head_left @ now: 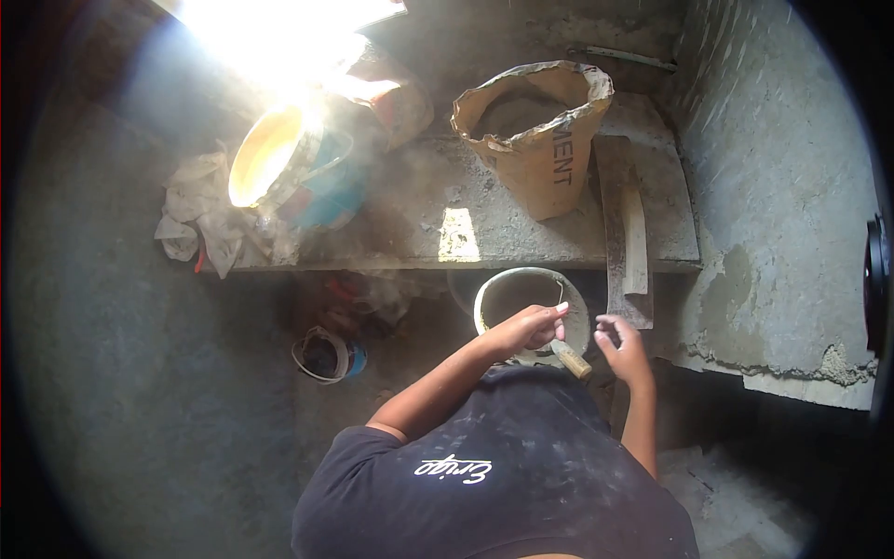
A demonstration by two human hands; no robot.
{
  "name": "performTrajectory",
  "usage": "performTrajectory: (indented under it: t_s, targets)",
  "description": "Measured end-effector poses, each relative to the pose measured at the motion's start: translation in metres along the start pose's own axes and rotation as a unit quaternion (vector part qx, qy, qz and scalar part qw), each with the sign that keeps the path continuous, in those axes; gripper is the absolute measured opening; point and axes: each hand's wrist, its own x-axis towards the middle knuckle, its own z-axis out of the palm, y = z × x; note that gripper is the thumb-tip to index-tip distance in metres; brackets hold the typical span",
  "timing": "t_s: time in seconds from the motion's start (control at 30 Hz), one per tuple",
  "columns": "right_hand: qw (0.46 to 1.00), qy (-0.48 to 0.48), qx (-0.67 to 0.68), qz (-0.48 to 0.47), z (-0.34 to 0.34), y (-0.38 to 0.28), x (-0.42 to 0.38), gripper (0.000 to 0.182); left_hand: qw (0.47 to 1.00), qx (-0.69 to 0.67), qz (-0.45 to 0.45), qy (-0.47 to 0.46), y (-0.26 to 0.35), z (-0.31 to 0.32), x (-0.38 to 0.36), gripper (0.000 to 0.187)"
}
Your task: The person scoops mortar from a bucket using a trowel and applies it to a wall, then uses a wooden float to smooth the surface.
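A pale bucket (481, 300) stands in front of my body, just below the edge of the concrete ledge. My left hand (533, 328) is over the bucket with its fingers closed round the thin wire bucket handle (561, 291). Below that hand a trowel (573, 360) with a wooden grip leans across the bucket's near rim. My right hand (624, 348) is to the right of the bucket, fingers apart and curved, holding nothing. It is close to the lower end of a long plastering float (615, 233), which lies over the ledge's edge.
An opened paper cement bag (549, 172) stands on the concrete ledge (549, 244). Left of it are a tilted bucket (250, 172), a blue container (333, 191) and crumpled sacking (200, 214). A small paint pail (349, 361) sits on the floor; a rough wall (768, 205) rises at right.
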Motion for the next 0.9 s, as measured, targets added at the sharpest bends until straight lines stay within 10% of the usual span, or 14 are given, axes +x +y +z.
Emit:
performTrajectory:
  t_s: [0.13,0.4,0.47,0.6,0.67,0.9]
  targets:
    - [0.958,-0.114,-0.256,0.063,0.019,0.027,-0.003,0.033,1.0,0.015,0.003,-0.019,-0.01,0.007,-0.001,0.049]
    - [0.95,-0.037,-0.275,0.14,0.034,0.003,-0.001,0.032,0.998,0.066,-0.015,-0.015,-0.012,0.008,-0.007,0.047]
    - [0.989,0.058,-0.123,0.056,0.036,-0.024,0.0,0.032,0.989,0.145,-0.013,-0.02,-0.01,0.008,-0.008,0.047]
    - [0.968,-0.021,0.151,0.198,0.038,-0.037,0.001,0.045,0.953,0.302,0.004,-0.031,-0.004,0.008,-0.006,0.055]
    - [0.948,-0.056,0.265,0.17,0.051,-0.037,0.003,0.043,0.947,0.287,0.139,-0.024,-0.005,0.019,-0.007,0.066]
    - [0.834,-0.047,0.509,0.208,0.084,-0.065,-0.008,0.019,0.856,0.503,-0.084,-0.08,0.048,0.019,-0.043,0.079]
